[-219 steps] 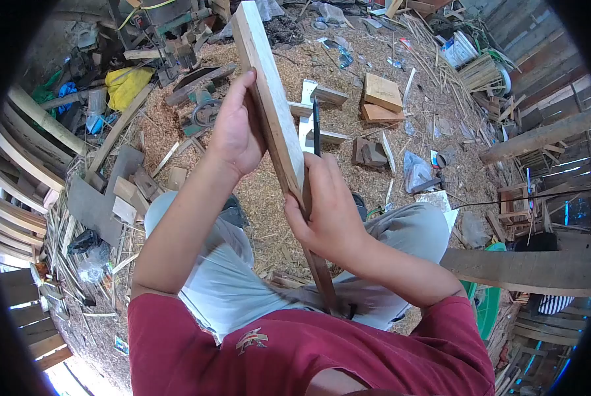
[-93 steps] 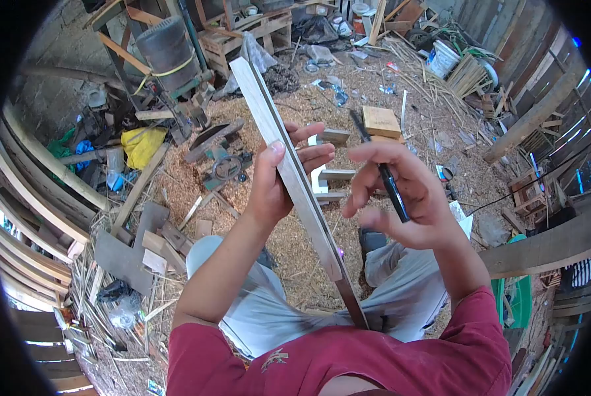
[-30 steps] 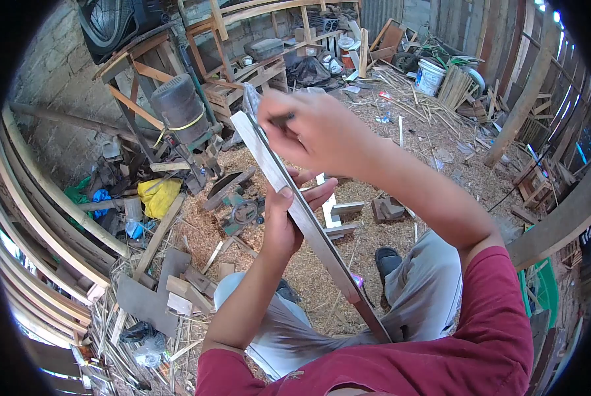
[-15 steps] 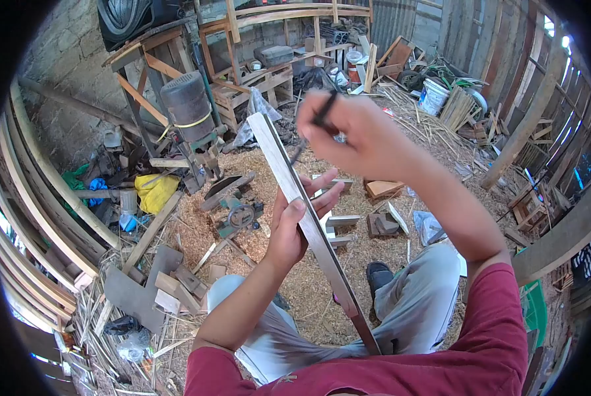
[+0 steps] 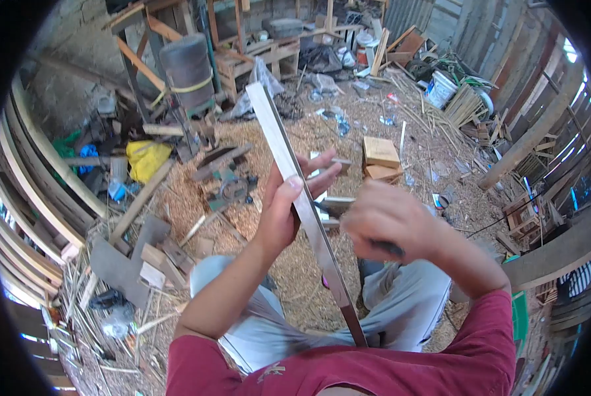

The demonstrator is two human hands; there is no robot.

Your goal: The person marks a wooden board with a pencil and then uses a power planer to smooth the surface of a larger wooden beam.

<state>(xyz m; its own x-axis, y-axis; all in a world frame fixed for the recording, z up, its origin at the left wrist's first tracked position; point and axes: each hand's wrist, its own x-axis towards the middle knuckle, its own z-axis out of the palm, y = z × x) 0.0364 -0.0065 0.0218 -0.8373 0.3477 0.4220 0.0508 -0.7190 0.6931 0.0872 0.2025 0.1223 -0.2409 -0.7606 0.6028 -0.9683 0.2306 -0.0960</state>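
A long, narrow wooden strip [image 5: 318,241], pale on its face with a dark right edge, slants from upper left down to my lap. Its lower end is brownish and rests against my body. My left hand [image 5: 279,208] grips it around the middle, thumb on the pale face and fingertips showing past the right edge. My right hand [image 5: 394,221], smeared by motion, is curled in a fist to the right of the strip, apart from it. Out of that fist pokes a dark tool [image 5: 389,248]; its kind cannot be made out, and most of it is hidden.
Beyond the strip stands a green machine [image 5: 229,188] on shavings-covered ground. Wooden blocks [image 5: 381,152] lie past my right hand. A motor [image 5: 186,63] is at upper left, a yellow bag [image 5: 149,160] below it. A white bucket [image 5: 440,89] stands at right. Offcuts litter the left.
My right hand has swept down and right, from beside the strip's upper end to above my right knee, carrying the dark tool. My left hand still holds the strip. The view has tilted slightly downward.
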